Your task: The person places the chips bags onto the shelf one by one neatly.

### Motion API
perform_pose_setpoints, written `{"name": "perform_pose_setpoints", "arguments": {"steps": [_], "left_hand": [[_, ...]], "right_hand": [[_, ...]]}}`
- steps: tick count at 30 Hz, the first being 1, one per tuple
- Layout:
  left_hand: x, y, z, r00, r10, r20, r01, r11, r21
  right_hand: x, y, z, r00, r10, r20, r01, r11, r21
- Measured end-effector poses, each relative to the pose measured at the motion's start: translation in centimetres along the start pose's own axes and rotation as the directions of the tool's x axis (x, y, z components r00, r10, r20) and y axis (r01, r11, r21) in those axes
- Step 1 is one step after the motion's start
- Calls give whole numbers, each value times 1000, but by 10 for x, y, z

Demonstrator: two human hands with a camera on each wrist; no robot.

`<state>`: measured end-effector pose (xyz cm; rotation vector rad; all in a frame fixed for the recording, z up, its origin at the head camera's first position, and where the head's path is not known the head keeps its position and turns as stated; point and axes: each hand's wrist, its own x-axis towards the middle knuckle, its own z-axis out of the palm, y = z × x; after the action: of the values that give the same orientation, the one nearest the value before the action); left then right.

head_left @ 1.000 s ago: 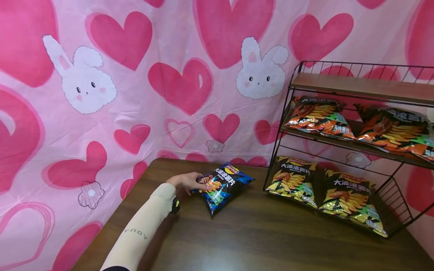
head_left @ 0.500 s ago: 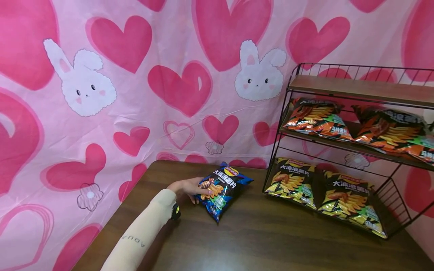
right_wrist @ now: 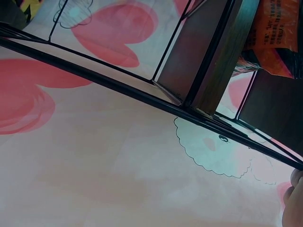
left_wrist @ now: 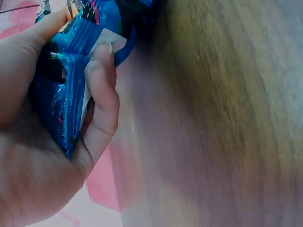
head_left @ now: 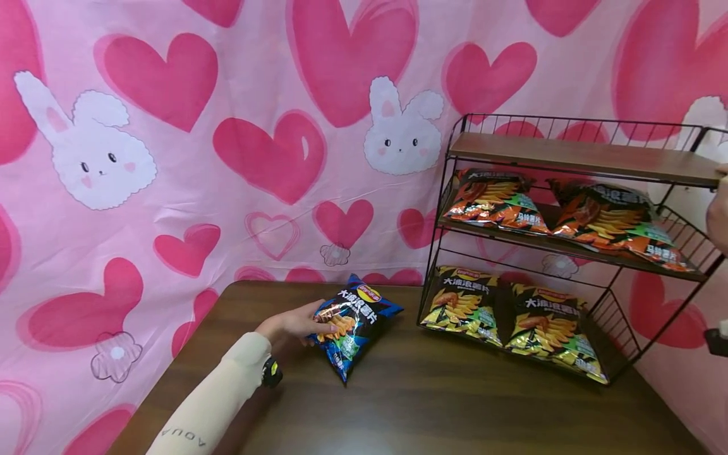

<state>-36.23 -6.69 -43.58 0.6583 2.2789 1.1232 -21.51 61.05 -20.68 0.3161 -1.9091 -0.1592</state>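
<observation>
My left hand [head_left: 298, 322] grips the left side of a blue and black chip bag [head_left: 352, 319] on the wooden table. Its thumb lies across the printed front. In the left wrist view, the fingers [left_wrist: 102, 85] curl around the bag's blue edge [left_wrist: 64, 104], with fingertips on its back side. At the right edge of the head view, my right hand [head_left: 719, 212] is partly cut off, close to the front right corner of a black wire rack [head_left: 574, 151]. Only a few fingers [right_wrist: 294, 203] enter the right wrist view, below the rack's bar; their full pose is hidden.
Two orange chip bags [head_left: 495, 199] lie on the middle shelf of the rack. Two yellow chip bags [head_left: 463, 303] lean on the bottom level. The top shelf [head_left: 574, 155] is bare wood. A pink heart-and-rabbit cloth [head_left: 273, 76] hangs behind the table [head_left: 398, 404].
The head view has turned right, bringing the rack's right end and my right hand into sight. The blue bag has rotated slightly in my left hand's grip.
</observation>
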Motion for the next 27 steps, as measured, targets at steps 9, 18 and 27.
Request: {"name": "perform_pose_setpoints", "arguments": {"steps": [9, 18, 27], "left_hand": [[-7, 0, 4, 996, 79, -33, -83, 989, -123], [-1, 11, 10, 962, 232, -146, -258, 947, -194], [5, 38, 26, 880, 364, -305, -425, 891, -161]], "right_hand": [[8, -39, -16, 975, 222, -7, -222, 973, -62], [11, -42, -19, 959, 284, 7, -284, 958, 32], [11, -35, -18, 978, 192, -86, -206, 957, -206]]}}
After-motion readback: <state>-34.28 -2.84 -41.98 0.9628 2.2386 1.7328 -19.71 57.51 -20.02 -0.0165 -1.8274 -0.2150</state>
